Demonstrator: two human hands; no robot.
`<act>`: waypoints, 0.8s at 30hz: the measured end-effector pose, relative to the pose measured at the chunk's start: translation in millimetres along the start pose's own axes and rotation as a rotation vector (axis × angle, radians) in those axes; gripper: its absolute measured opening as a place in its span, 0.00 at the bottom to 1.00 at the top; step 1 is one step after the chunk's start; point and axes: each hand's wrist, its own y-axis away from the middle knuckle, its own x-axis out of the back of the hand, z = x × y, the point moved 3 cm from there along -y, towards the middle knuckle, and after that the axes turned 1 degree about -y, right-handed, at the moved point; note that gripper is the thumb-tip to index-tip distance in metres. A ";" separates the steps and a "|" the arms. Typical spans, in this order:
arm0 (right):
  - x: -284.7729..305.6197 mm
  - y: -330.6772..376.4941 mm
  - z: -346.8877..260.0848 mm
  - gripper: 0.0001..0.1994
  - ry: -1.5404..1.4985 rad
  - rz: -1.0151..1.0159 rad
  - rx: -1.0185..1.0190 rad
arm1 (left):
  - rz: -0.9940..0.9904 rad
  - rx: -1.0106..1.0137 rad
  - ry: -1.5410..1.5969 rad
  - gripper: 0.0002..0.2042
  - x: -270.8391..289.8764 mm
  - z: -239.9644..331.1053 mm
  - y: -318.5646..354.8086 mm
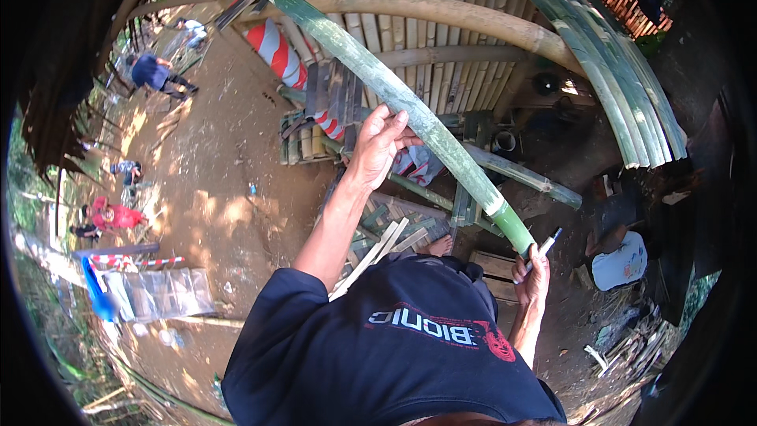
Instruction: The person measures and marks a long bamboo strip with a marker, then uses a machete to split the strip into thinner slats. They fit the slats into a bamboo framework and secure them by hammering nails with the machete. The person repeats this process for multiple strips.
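A long green bamboo piece slants across the view, from the upper left down to my right hand. My left hand is closed on it near the middle, thumb on top and fingers behind its edge. At the lower end, past a pale node ring, my right hand is closed at the tip of the bamboo. A slim pale stick with a dark tip also juts from the right hand; it looks pen-like, but its kind is unclear.
Several split green bamboo lengths hang at upper right, before a curved bamboo frame. Below my hands lie a woven bamboo panel and pale strips. A person in a white shirt sits at right; other people are far left.
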 end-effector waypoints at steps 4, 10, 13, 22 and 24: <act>8.2 -9.4 -20.6 0.09 -0.141 0.051 0.166 | -0.091 0.002 -0.144 0.12 -25.9 11.0 -34.3; 34.9 24.2 -177.2 0.11 0.011 0.405 0.717 | -0.100 -0.884 -0.995 0.17 -110.1 108.4 -22.7; 27.8 38.7 -220.7 0.11 -0.025 0.212 0.742 | -0.327 -0.937 -1.402 0.27 -144.2 109.2 -38.1; 13.1 43.0 -160.4 0.08 -0.306 0.444 0.585 | 0.216 -1.118 -1.600 0.27 -95.0 72.4 -114.4; 8.6 41.5 -142.3 0.08 -0.312 0.414 0.489 | 0.260 -1.053 -1.526 0.27 -85.8 66.5 -151.6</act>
